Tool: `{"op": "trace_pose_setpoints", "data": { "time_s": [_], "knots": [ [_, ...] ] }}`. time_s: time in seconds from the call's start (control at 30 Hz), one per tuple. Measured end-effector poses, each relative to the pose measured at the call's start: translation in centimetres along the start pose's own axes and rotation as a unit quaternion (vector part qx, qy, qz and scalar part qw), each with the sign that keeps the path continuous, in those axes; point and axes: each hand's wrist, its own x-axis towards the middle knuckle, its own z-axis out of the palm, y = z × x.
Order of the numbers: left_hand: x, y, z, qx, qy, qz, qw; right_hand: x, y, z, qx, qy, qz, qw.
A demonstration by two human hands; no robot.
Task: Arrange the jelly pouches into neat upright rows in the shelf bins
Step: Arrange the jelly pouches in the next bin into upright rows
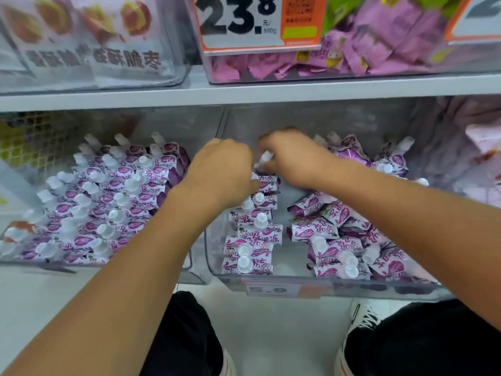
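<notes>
Purple and white jelly pouches with white caps fill two clear shelf bins. The left bin (195,270) holds neat upright rows of pouches (108,202). In the right bin (271,290) one upright row (252,240) runs along its left wall, and a loose pile (341,240) lies on its right side. My left hand (225,172) rests with curled fingers on the far end of that row. My right hand (292,158) pinches a pouch (267,157) by its white cap just behind the row.
An upper shelf (244,90) overhangs the bins, carrying a bin of pink sachets (352,55) with a price tag (238,23) and a bin of white packets (95,50). Pale packets (479,164) lie at the far right. My legs and shoes (360,316) stand below.
</notes>
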Motion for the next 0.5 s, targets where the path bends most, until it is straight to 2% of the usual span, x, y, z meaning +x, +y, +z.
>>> {"op": "trace_pose_setpoints", "data": {
  "time_s": [0.07,0.13,0.2,0.3,0.33,0.4,0.47,0.5],
  "knots": [
    [0.1,0.0,0.3,0.003,0.009,-0.014,1.000,1.6,0.4,0.3,0.043,-0.097,-0.006,0.994],
    [0.2,-0.1,0.4,0.002,0.014,-0.019,1.000,2.6,1.0,-0.2,0.097,-0.153,0.019,0.983],
    [0.7,0.1,-0.1,-0.013,0.013,-0.018,1.000,2.8,1.4,-0.5,0.171,-0.167,0.036,0.970],
    [2.3,0.3,-0.6,0.020,-0.052,-0.010,0.998,2.1,1.7,-0.6,0.173,-0.182,0.032,0.967],
    [2.8,0.3,-0.6,0.043,-0.078,-0.005,0.996,1.5,1.8,-0.8,0.134,-0.176,0.023,0.975],
    [3.5,0.2,-0.3,0.069,-0.113,0.003,0.991,-0.3,2.2,-1.7,-0.036,-0.130,-0.004,0.991],
    [3.7,0.0,0.2,0.079,-0.123,0.011,0.989,-2.7,2.8,-2.7,-0.215,-0.063,-0.003,0.975],
    [3.8,0.0,0.2,0.085,-0.128,0.015,0.988,-3.8,3.2,-3.0,-0.269,-0.038,0.011,0.962]
  ]
}}
